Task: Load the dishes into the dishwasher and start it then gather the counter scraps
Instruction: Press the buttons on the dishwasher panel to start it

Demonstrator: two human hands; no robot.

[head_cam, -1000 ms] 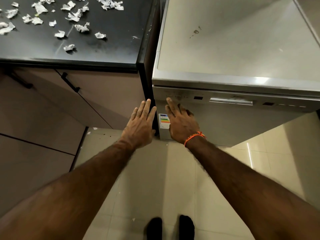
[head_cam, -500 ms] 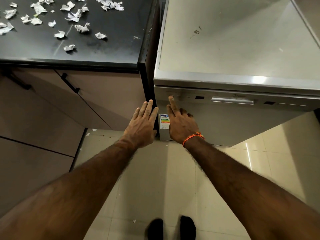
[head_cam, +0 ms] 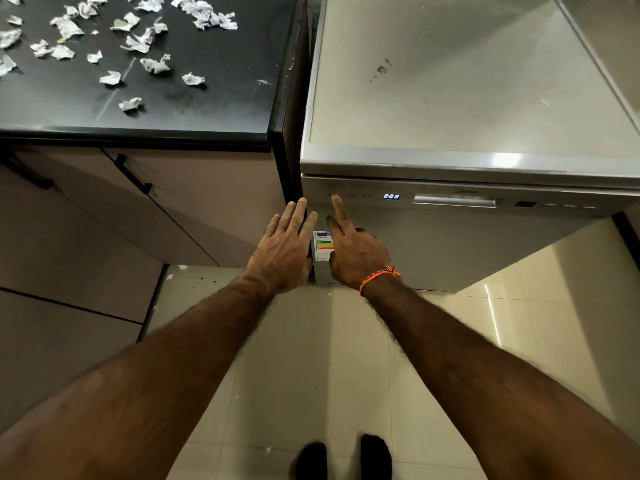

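Note:
The silver dishwasher (head_cam: 485, 244) stands with its door closed, right of the black counter (head_cam: 207, 98). Its small display (head_cam: 391, 196) glows blue with digits. My right hand (head_cam: 353, 251) has its index finger stretched out, the tip on the leftmost button of the control strip; the other fingers are curled and hold nothing. My left hand (head_cam: 284, 251) lies flat with fingers straight against the dark panel at the dishwasher's left edge. Several crumpled white paper scraps (head_cam: 152, 64) lie scattered over the counter's far left part.
Brown cabinet doors with black handles (head_cam: 133, 174) sit under the counter at the left. The dishwasher's handle recess (head_cam: 455, 201) is at the middle of the control strip. Beige floor tiles (head_cam: 311, 375) lie below, with my two dark-socked feet at the bottom edge.
My right index finger moved up onto the leftmost button and the dishwasher's display lit up blue. My left hand has barely moved.

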